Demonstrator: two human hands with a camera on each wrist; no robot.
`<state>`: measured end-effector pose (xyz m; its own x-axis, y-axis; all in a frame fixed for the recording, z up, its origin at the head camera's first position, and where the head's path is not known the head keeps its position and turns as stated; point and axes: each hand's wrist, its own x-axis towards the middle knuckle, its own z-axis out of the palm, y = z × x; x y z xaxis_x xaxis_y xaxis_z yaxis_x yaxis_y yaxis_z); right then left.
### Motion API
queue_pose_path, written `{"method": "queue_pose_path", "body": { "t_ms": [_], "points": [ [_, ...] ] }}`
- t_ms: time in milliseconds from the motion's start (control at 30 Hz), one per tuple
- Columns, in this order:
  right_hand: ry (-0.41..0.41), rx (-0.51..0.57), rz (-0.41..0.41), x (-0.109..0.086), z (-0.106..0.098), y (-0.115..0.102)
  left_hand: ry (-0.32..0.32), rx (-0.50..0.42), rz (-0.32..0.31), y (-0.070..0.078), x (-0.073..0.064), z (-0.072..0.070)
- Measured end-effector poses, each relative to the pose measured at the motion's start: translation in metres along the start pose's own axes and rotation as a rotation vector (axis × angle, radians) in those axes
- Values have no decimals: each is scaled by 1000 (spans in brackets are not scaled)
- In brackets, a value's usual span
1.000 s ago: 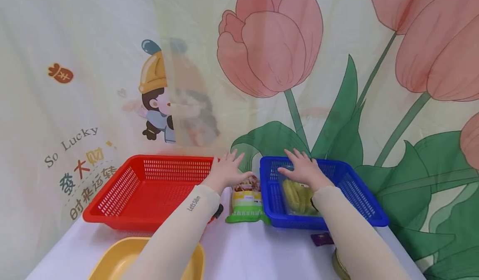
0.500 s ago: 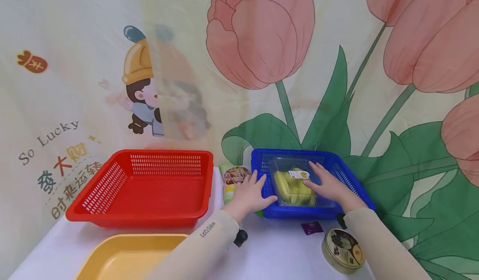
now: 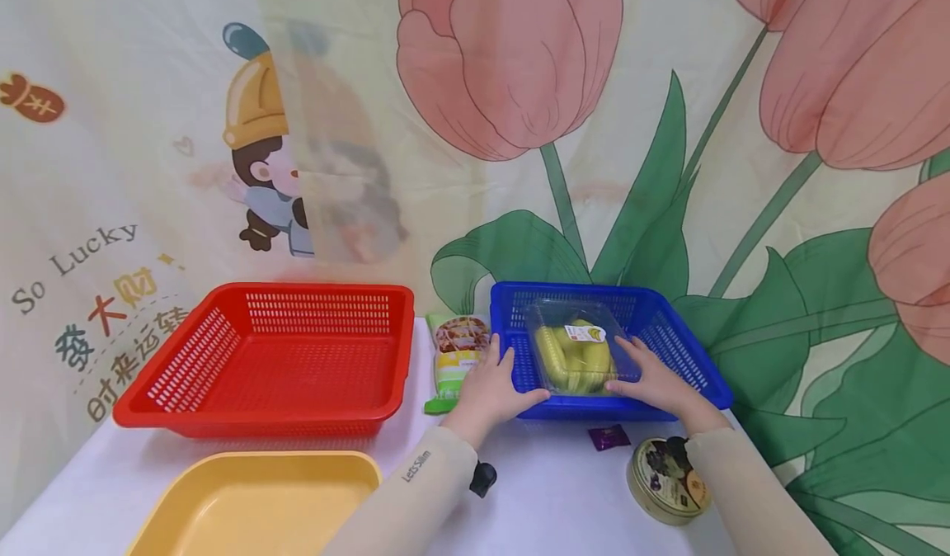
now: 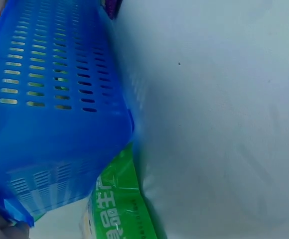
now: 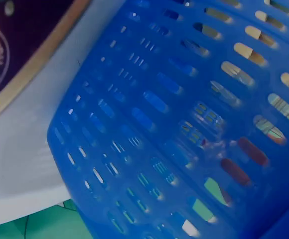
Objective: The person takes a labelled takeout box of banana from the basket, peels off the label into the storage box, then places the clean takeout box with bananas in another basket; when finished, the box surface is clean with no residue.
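Observation:
The blue plastic basket [image 3: 594, 410] stands at the back right of the table. Inside it is a clear plastic box [image 3: 575, 358] of yellow-green fruit with a white label. My left hand [image 3: 491, 391] is at the basket's front left corner, fingers spread along the left rim and thumb over the front rim. In the left wrist view, fingertips [image 4: 5, 228] touch the rim beside a slotted wall. My right hand [image 3: 660, 383] reaches over the basket's front right side, its spread fingers and thumb at the box's right edge. Whether they press on the box cannot be told.
A green and yellow food bag [image 3: 449, 370] lies left of the blue basket. The red basket [image 3: 260, 422] and a yellow basin [image 3: 270, 464] are on the left. Near my right wrist are a purple packet [image 3: 609, 437] and a round tin [image 3: 668, 482].
My head view has tilted lower. Both hands came down from above the baskets: the left moved right to the blue basket's left corner, the right lowered beside the clear box.

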<state>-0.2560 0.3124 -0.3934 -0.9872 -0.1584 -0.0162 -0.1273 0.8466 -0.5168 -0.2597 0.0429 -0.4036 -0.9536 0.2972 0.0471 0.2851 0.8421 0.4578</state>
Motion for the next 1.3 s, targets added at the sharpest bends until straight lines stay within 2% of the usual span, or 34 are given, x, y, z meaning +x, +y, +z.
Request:
{"method": "queue_pose_path", "body": {
  "t_ms": [300, 600, 1000, 1300],
  "points": [
    [-50, -15, 64, 4, 2, 4, 31, -65, -14, -1, -2, 3],
    [-38, 28, 70, 6, 1, 6, 42, -90, -12, -2, -1, 7],
    [49, 31, 65, 3, -1, 3, 44, -54, -5, -2, -1, 6],
    [90, 52, 69, 1, -10, 5, 40, -49, -7, -2, -2, 5]
  ]
}}
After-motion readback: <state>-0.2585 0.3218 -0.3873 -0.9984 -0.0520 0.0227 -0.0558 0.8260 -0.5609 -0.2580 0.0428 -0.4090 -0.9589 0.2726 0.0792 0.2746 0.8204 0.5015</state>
